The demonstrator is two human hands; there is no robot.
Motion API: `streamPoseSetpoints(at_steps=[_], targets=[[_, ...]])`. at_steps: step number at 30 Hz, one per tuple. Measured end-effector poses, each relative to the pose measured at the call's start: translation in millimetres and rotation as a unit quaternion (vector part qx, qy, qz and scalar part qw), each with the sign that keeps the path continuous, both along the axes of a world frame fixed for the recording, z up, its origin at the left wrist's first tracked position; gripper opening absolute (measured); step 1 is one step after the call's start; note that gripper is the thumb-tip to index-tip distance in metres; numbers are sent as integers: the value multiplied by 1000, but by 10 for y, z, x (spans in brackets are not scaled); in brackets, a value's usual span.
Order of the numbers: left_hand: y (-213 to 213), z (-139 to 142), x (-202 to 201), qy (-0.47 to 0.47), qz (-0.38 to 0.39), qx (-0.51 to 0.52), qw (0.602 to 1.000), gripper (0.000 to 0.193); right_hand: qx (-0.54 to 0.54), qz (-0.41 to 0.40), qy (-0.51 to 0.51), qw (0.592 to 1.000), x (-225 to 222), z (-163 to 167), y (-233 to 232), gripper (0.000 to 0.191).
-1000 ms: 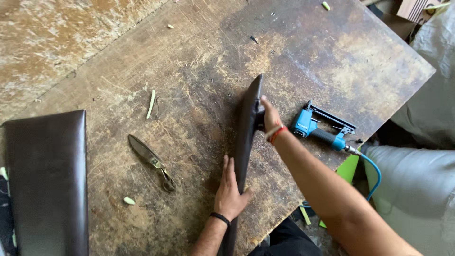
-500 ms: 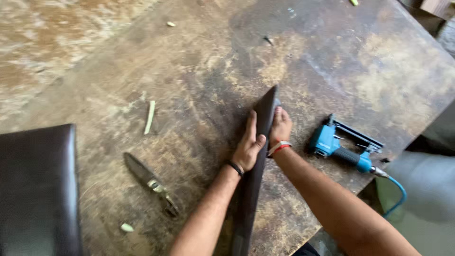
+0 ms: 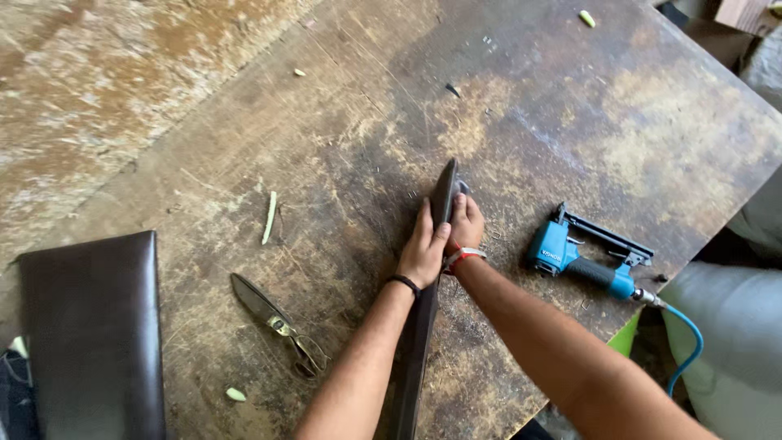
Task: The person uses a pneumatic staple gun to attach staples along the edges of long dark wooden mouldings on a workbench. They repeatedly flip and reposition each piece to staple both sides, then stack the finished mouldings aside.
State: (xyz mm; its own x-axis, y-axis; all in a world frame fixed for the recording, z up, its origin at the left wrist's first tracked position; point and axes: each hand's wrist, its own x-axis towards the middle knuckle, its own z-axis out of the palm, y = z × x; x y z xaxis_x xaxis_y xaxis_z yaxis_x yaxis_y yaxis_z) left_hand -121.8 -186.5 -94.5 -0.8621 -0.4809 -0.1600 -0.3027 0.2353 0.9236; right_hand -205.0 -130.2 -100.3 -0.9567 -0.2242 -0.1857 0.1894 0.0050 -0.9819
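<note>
A long dark upholstered panel (image 3: 444, 187) stands on its edge on the worn wooden table (image 3: 570, 106), running from the table's middle toward me. My left hand (image 3: 422, 253) presses flat against its left face near the far end, a black band on the wrist. My right hand (image 3: 466, 228) grips the same end from the right side, fingers curled over the top edge; a red band sits on that wrist. Both hands touch each other across the panel.
A blue pneumatic staple gun (image 3: 582, 257) with a blue hose (image 3: 688, 342) lies right of my right arm. Scissors (image 3: 277, 322) lie left of my left arm. A dark padded panel (image 3: 94, 334) lies flat at lower left. Small green scraps (image 3: 270, 217) dot the table.
My left hand slid up the panel from near its middle to the far end, meeting my right hand. The view shifted, so the stapler now sits further right.
</note>
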Motion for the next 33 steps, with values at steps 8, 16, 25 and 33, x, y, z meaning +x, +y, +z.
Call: streamPoseSetpoints(at_steps=[8, 16, 25, 33], targets=[[88, 217, -212, -241, 0, -127, 962, 91, -59, 49, -86, 993, -77, 89, 128, 34], [-11, 154, -256, -238, 32, -115, 964, 101, 479, 202, 282, 806, -453, 678, 2003, 75], [-192, 179, -128, -257, 78, -108, 957, 92, 545, 348, 210, 733, -954, 384, 2061, 89], [-135, 276, -125, -259, 81, -142, 952, 96, 428, 382, 51, 817, -1236, 848, 940, 54]])
